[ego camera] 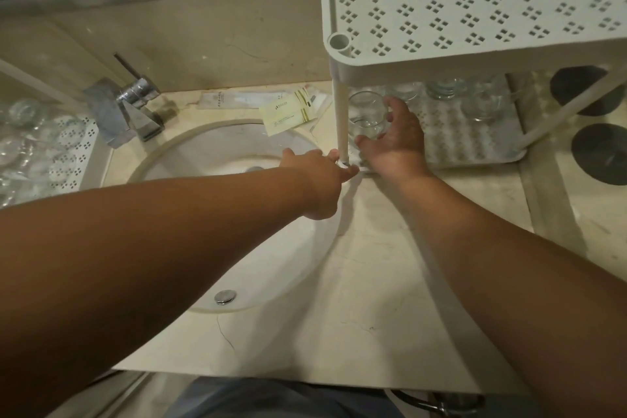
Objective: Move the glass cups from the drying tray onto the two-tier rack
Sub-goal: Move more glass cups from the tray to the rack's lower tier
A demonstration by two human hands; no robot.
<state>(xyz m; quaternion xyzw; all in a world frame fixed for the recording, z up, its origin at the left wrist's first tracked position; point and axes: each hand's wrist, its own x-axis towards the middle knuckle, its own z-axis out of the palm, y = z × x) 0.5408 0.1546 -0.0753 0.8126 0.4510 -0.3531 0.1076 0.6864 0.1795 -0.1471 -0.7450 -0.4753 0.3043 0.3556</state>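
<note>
rack post [340,119] blocks front corner, cups [475,98] crowd lower tier

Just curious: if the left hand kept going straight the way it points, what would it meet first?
Probably the rack's white front leg; the left hand's fingertips already seem to touch its foot, though depth is unclear.

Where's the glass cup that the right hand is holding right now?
In the head view, right of centre: the glass cup sits in the right hand on the rack's lower tier, just behind the white corner post.
</note>
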